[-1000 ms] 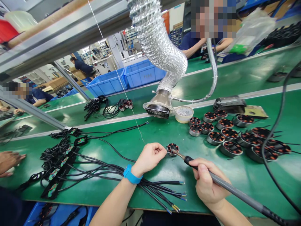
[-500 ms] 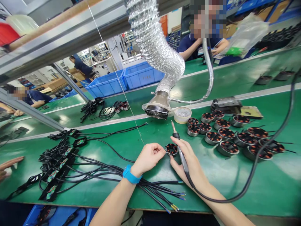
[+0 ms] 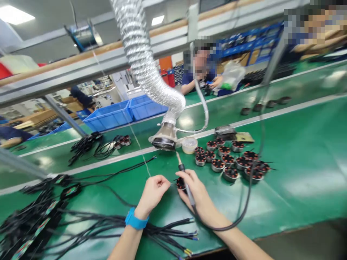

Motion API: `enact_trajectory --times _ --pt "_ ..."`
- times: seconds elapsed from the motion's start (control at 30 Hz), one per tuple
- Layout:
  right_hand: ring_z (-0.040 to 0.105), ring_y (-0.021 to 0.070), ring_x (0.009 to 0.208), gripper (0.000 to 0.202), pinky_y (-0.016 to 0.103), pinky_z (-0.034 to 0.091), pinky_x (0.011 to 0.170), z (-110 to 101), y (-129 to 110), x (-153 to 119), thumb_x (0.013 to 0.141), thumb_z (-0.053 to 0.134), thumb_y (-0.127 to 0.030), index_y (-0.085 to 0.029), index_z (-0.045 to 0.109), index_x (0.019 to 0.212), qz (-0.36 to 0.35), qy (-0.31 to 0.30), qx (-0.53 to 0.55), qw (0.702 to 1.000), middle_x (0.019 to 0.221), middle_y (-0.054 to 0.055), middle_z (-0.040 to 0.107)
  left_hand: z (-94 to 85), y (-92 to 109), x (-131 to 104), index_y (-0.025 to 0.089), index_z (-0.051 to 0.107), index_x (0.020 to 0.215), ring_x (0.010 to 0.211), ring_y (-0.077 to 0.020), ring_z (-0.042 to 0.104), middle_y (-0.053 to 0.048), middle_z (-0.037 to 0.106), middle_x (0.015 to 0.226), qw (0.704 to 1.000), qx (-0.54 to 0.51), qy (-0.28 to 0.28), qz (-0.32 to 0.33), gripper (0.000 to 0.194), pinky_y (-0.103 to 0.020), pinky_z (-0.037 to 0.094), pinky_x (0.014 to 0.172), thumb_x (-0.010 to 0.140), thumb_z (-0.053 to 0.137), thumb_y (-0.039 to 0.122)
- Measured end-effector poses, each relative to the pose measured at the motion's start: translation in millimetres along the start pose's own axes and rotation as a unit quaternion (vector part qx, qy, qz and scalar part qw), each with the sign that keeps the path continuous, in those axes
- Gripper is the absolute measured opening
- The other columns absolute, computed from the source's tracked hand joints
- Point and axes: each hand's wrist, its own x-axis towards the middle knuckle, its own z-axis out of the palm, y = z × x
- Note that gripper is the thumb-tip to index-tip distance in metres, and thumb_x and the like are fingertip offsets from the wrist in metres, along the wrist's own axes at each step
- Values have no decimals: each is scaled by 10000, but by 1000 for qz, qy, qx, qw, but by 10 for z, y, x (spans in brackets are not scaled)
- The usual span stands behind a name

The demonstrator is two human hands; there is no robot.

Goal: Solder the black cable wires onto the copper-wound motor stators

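My right hand (image 3: pixel 199 195) is wrapped round a soldering iron (image 3: pixel 189 196), its tip pointing up and away from me. Thumb and fingers of that hand also steady a small round motor stator (image 3: pixel 180 183) with dark windings. My left hand (image 3: pixel 153 193), wearing a blue wristband, is pinched closed just left of the stator. A thin wire seems to run from its fingertips to the stator; the fingers partly hide it. Beneath my left wrist lie several black cables (image 3: pixel 168 233) with stripped, coloured ends. A thin strand (image 3: pixel 139 144) hangs down behind my left hand.
Several stators (image 3: pixel 230 173) stand on the green bench to the right, beside a tape roll (image 3: pixel 189 145). A fume duct (image 3: pixel 164 139) hangs ahead. Black cable bundles (image 3: pixel 32 209) lie left. Blue bins (image 3: pixel 108 117) and co-workers are beyond. The iron's cord (image 3: pixel 248 202) loops at right.
The camera view has turned upward and right, so the bench things appear shifted left and the stators smaller. Both hands keep their hold at the stator, with the left fingertips slightly farther from it.
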Motion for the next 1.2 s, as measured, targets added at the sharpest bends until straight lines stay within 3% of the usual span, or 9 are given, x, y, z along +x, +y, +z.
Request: enact_trajectory --times 0.23,0.3,0.4,0.47,0.53,0.6,0.8,1.03,1.2 --pt "568 196 992 702 345 525 883 -63 -1 -132 727 597 79 -262 429 1318 18 32 -17 999 1189 71 475 -74 -99 92 118 657 725 508 -130 505 -26 596 575 994 2 -104 -44 475 -245 387 538 781 627 589" --pt "564 198 999 725 345 521 890 -65 40 -155 715 627 82 -264 422 1319 25 35 -13 999 1192 68 467 -93 -87 120 117 687 771 607 -167 587 -72 669 686 997 27 -67 -24 483 -258 432 599 798 607 593" --pt "569 197 992 724 348 514 898 -65 84 -173 726 664 62 -270 417 1321 35 39 9 999 1204 66 451 -54 33 163 158 702 1018 576 -166 562 -30 636 643 985 153 65 36 440 -259 395 585 915 455 507" --pt "574 197 997 704 355 507 914 -62 108 -174 764 668 27 -281 408 1341 41 40 28 998 1231 69 432 11 168 224 205 631 1227 539 -157 515 10 581 591 965 237 75 86 425 -259 361 582 964 344 376" --pt "573 198 1011 686 359 498 934 -54 132 -164 803 663 -14 -295 395 1369 45 39 49 997 1248 68 420 79 304 333 215 642 1190 568 -145 507 14 585 622 955 270 -9 122 408 -250 356 600 940 322 260" --pt "566 198 1035 682 353 489 951 -46 146 -153 819 652 -29 -305 389 1384 47 39 66 996 1249 62 420 129 402 467 181 692 965 622 -134 510 0 613 686 950 272 -107 110 308 -239 349 599 884 403 249" --pt "572 183 1023 670 333 494 946 -59 108 -160 810 603 14 -298 406 1370 42 29 92 994 1240 61 424 151 446 698 142 595 710 578 -107 418 25 524 621 928 237 -287 18 361 -231 288 532 768 623 497" --pt "596 171 939 697 328 534 879 -67 85 -176 763 632 55 -270 412 1339 48 40 66 996 1228 71 434 -37 417 626 154 573 674 527 -93 321 45 430 558 900 236 -367 -20 436 -245 234 513 860 513 543" --pt "608 173 918 690 339 546 874 -93 69 -156 756 645 50 -260 416 1328 46 41 54 997 1212 73 445 -58 390 543 134 612 732 579 -93 398 16 539 642 924 167 -343 -29 506 -228 312 559 832 550 626"
